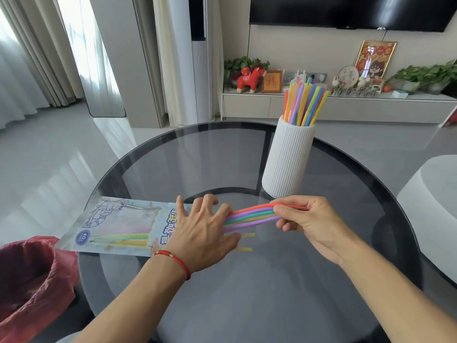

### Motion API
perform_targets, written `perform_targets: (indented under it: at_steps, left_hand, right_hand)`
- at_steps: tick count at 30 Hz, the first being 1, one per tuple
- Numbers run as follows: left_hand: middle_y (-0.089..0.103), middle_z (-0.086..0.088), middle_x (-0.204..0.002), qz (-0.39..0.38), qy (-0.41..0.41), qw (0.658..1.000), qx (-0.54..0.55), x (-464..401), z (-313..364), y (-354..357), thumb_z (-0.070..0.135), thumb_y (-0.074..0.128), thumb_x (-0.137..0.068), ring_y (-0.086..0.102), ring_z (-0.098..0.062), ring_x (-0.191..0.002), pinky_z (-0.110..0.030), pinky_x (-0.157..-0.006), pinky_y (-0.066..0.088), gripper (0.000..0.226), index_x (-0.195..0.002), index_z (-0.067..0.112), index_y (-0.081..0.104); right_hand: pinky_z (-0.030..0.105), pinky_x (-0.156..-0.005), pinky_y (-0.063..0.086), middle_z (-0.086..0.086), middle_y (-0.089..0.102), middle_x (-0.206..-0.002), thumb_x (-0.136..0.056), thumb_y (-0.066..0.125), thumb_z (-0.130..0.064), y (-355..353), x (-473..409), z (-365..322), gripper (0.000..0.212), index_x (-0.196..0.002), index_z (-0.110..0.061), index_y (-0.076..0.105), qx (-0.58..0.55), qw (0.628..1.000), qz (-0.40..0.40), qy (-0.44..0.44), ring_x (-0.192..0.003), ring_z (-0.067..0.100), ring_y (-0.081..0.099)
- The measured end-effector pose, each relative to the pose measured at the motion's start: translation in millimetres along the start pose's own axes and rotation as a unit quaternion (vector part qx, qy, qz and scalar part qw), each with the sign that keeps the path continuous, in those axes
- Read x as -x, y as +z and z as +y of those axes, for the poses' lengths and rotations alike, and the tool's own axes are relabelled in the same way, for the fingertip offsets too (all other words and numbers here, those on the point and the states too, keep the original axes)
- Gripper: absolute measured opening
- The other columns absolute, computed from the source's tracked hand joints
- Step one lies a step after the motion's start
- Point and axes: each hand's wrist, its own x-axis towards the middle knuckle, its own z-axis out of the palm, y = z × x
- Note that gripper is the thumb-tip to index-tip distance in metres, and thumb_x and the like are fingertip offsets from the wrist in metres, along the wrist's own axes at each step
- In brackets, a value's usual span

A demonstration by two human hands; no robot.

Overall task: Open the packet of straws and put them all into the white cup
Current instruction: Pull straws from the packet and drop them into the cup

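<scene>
Pinching smooth bendy straws, right hand; left hand spread on glossy packet.

Bright, even daylight from the curtained window at upper left. Pale glare streaks on the floor and along the glass surface, far-left edge. Soft, faint shadows. Mostly sharp; slight blur on the straws. Wide-angle bending of straight lines toward frame edges.
</scene>
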Motion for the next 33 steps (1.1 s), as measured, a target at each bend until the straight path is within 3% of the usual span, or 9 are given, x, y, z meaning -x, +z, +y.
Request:
perform_targets:
  at_steps: [4,7,13,17,20,22,24,27,33]
  left_hand:
    - [0.046,0.0,-0.127,0.011,-0.003,0.999,-0.031,-1,-1,7,0.06,0.034,-0.091,0.048,-0.024,-0.113,-0.069,-0.111,0.019,0.041,-0.113,0.028,0.047]
    - [0.049,0.0,-0.119,-0.003,0.006,0.999,-0.04,-1,-4,10,0.056,0.022,-0.095,0.049,-0.026,-0.107,-0.069,-0.109,0.023,0.04,-0.107,0.027,0.047]
    - [0.047,0.005,-0.108,-0.016,-0.006,1.0,-0.024,-2,-8,14,0.053,0.022,-0.099,0.048,-0.023,-0.099,-0.066,-0.107,0.026,0.035,-0.101,0.029,0.048]
    - [0.047,0.006,-0.109,-0.022,-0.018,0.999,-0.021,-3,-8,12,0.051,0.024,-0.101,0.047,-0.022,-0.1,-0.064,-0.107,0.026,0.032,-0.098,0.029,0.047]
    - [0.047,0.005,-0.111,-0.016,-0.008,1.0,-0.022,-3,-2,10,0.05,0.024,-0.101,0.047,-0.022,-0.1,-0.064,-0.109,0.026,0.032,-0.101,0.028,0.047]
    - [0.047,0.005,-0.116,-0.016,0.008,0.999,-0.027,-1,3,9,0.05,0.021,-0.1,0.047,-0.023,-0.104,-0.064,-0.109,0.024,0.034,-0.104,0.027,0.046]
    - [0.047,0.005,-0.121,-0.026,0.028,0.999,-0.034,0,8,10,0.051,0.018,-0.098,0.047,-0.023,-0.108,-0.064,-0.11,0.023,0.038,-0.107,0.027,0.046]
    - [0.047,0.005,-0.121,-0.035,0.033,0.998,-0.027,0,11,12,0.048,0.027,-0.098,0.047,-0.022,-0.11,-0.064,-0.112,0.021,0.032,-0.11,0.026,0.047]
    - [0.046,0.004,-0.12,-0.069,0.017,0.997,-0.009,-1,6,17,0.043,0.039,-0.097,0.045,-0.022,-0.11,-0.065,-0.113,0.019,0.021,-0.106,0.026,0.048]
  right_hand:
    - [0.015,-0.056,0.059,0.011,0.081,-0.08,-0.072,0.083,-0.019,-19,3,-14,0.021,-0.089,-0.007,0.087,-0.082,0.996,0.001,0.032,-0.058,0.012,0.074]
    - [0.014,-0.052,0.058,0.01,0.079,-0.077,-0.074,0.08,-0.023,-26,4,-18,0.021,-0.084,-0.007,0.087,-0.139,0.989,-0.003,0.045,-0.054,0.01,0.073]
    - [0.033,-0.054,0.064,0.026,0.072,-0.092,-0.094,0.056,-0.069,-27,11,-22,0.077,-0.124,0.0,0.07,-0.293,0.952,-0.007,0.086,-0.067,0.033,0.074]
    - [0.035,-0.048,0.057,0.027,0.062,-0.101,-0.101,0.045,-0.053,-14,11,-13,0.058,-0.12,-0.002,0.066,-0.228,0.97,0.023,0.075,-0.063,0.035,0.067]
    - [0.035,-0.051,0.057,0.025,0.061,-0.108,-0.095,0.065,-0.037,15,12,-4,0.046,-0.122,0.001,0.066,-0.158,0.983,-0.067,0.067,-0.066,0.031,0.066]
    - [0.032,-0.053,0.056,0.018,0.068,-0.1,-0.09,0.081,-0.037,39,12,4,0.055,-0.124,0.003,0.064,-0.133,0.987,-0.07,0.059,-0.064,0.026,0.065]
    - [0.028,-0.051,0.054,0.015,0.071,-0.086,-0.087,0.077,-0.036,60,11,13,0.051,-0.117,0.004,0.066,-0.137,0.989,-0.04,0.041,-0.06,0.022,0.063]
    - [0.027,-0.049,0.052,0.021,0.068,-0.076,-0.102,0.066,-0.017,72,9,17,0.026,-0.087,0.004,0.071,-0.12,0.992,0.026,0.005,-0.054,0.021,0.063]
    - [0.028,-0.04,0.047,0.015,0.065,-0.058,-0.098,0.06,-0.005,18,2,-11,0.037,-0.064,-0.006,0.073,-0.011,0.988,0.115,-0.099,-0.046,0.025,0.057]
